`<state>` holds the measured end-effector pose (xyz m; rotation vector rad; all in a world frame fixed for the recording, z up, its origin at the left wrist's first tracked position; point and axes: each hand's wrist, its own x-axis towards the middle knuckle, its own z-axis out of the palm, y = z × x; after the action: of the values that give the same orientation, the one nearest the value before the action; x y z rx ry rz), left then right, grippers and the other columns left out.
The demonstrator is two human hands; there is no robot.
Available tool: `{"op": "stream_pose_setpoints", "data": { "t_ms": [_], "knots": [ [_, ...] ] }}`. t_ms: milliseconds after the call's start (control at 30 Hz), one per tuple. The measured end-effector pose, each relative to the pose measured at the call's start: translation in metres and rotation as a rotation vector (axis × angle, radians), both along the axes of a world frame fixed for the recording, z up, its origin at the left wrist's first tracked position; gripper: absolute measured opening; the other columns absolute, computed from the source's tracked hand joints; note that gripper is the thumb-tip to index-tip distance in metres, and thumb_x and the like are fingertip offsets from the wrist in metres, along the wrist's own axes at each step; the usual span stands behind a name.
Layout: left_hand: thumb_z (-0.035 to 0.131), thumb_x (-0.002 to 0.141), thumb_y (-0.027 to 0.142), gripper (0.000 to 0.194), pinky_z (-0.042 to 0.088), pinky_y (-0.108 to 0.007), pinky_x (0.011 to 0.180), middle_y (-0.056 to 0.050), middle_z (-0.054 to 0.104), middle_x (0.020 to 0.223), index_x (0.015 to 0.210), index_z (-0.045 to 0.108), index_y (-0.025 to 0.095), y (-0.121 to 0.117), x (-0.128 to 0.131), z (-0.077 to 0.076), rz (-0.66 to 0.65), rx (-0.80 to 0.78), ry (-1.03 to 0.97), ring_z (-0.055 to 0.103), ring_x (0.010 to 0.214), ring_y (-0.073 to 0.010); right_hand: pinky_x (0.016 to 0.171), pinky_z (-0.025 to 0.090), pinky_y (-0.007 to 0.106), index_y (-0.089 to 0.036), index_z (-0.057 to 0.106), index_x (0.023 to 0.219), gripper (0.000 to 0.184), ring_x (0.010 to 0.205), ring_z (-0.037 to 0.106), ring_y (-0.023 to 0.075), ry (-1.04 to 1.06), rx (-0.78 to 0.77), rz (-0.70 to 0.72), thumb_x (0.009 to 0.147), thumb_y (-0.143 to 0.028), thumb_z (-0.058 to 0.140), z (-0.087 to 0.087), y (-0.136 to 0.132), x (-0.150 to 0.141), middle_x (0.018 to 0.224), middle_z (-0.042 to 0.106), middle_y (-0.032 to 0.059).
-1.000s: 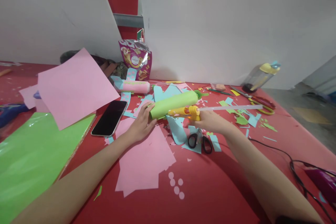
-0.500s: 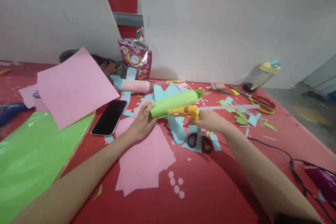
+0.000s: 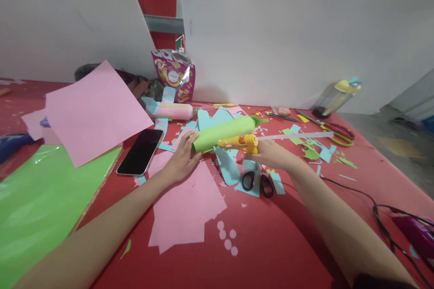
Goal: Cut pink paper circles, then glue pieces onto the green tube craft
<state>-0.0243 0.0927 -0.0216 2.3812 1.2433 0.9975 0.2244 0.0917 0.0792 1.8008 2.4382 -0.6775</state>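
A bottle-shaped roll wrapped in light green paper (image 3: 225,132) lies slanted over paper scraps, a green cap at its far right end. Around its near left end my left hand (image 3: 184,157) is closed, fingers on top. My right hand (image 3: 267,154) grips a yellow hot glue gun (image 3: 237,141), its nozzle pointing left along the lower side of the green roll. A clear glue stick (image 3: 298,136) sticks out of the gun's back to the right. Below the right hand lie black-handled scissors (image 3: 258,181), their blades partly hidden.
A phone (image 3: 140,152) and pink paper sheets (image 3: 185,207) lie by my left arm. Behind stand a pink-wrapped bottle (image 3: 174,111) and a snack bag (image 3: 174,74). To the right are red-and-yellow scissors (image 3: 337,133), a clear bottle (image 3: 335,99) and a black cable (image 3: 375,210).
Almost nothing differs. Both hands, the green roll and the glue gun keep nearly the same places; the whole view has shifted very slightly.
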Motion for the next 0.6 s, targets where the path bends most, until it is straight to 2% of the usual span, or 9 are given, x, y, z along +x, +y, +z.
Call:
{"op": "stream_pose_setpoints", "data": {
  "t_ms": [233,500,600],
  "knots": [
    [0.038,0.086,0.024,0.047,0.025,-0.048,0.105,-0.014,0.026,0.13,0.129,0.019,0.02,0.0,0.0,0.001,0.001,-0.002,0.001,0.024,0.127,-0.0244,0.068,0.042,0.031,-0.019,0.063,0.077,0.027,0.077,0.057,0.0229,0.014,-0.011,0.035,0.077,-0.041,0.047,0.003,0.001,0.003,0.076,0.062,0.0057],
    [0.037,0.087,0.025,0.048,0.024,-0.049,0.106,-0.013,0.027,0.13,0.131,0.017,0.023,0.0,0.0,0.001,0.004,0.004,0.016,0.023,0.128,-0.0236,0.073,0.042,0.032,-0.018,0.059,0.093,0.028,0.086,0.056,0.0236,0.036,-0.007,0.016,0.077,-0.037,0.047,0.004,0.002,0.009,0.091,0.062,0.0078],
    [0.037,0.087,0.025,0.048,0.024,-0.05,0.106,-0.013,0.026,0.13,0.13,0.017,0.023,0.0,0.0,0.001,0.003,0.0,0.02,0.023,0.128,-0.0242,0.073,0.041,0.031,-0.019,0.059,0.093,0.028,0.088,0.055,0.0238,0.044,-0.003,0.006,0.077,-0.038,0.047,0.005,0.003,0.011,0.094,0.061,0.0077]
  ]
}}
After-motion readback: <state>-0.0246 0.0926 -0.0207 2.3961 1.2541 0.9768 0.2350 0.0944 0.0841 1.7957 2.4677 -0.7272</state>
